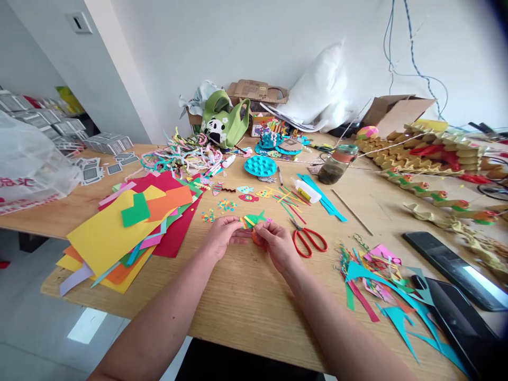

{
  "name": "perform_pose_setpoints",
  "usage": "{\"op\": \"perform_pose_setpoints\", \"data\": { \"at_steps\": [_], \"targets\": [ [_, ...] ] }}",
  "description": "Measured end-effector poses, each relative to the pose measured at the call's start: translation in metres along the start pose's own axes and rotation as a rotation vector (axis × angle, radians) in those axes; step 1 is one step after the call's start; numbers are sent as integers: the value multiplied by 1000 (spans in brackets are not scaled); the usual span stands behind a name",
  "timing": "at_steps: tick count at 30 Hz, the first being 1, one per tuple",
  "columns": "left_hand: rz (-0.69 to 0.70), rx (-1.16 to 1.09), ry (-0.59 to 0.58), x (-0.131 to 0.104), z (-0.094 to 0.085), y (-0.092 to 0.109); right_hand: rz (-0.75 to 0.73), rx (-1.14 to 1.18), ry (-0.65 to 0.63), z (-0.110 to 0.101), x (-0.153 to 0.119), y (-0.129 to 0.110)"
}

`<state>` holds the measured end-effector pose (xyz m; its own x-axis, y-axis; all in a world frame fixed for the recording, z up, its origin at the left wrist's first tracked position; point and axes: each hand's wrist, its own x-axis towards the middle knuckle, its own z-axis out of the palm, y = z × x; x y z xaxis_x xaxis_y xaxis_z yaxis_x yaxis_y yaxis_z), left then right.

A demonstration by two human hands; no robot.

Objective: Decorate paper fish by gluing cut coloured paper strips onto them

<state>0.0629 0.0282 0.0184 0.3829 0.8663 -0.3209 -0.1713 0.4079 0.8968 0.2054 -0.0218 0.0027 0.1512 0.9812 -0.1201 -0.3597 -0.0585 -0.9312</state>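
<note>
Colored paper: sheets (103, 227) overlap at nine o'clock, measured from the green paper fish (256, 217) with twelve toward the wall (257, 42).
Fuzzy stems: a tangled heap (186, 159) at ten.
Left hand: at eight (228, 233), pinching the fish's left end between thumb and fingers.
Red fish: a dotted cutout (248, 198) flat at eleven.
Green fish: between both hands, just above the table (238, 296).
Blue dish: round and bumpy (260, 166), at twelve.
Right hand: between four and five (273, 241), fingertips pinching a yellow strip (249, 220) across the fish.
Glue bottle: on its side (307, 191) at two.
Scissors: red-handled (302, 229), just past three.
Scraps: strewn (397, 287) at four.
</note>
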Motion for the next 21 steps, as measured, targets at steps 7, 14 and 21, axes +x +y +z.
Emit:
{"op": "perform_pose_setpoints", "data": {
  "at_steps": [7,14,21],
  "targets": [
    [25,-52,8,0,1,-1,31,40,39,1,-1,2],
    [63,-146,80,-1,7,-5,75,54,104,8,-7,2],
    [43,-221,62,-2,11,-9,47,64,144,11,-8,4]
  ]
}}
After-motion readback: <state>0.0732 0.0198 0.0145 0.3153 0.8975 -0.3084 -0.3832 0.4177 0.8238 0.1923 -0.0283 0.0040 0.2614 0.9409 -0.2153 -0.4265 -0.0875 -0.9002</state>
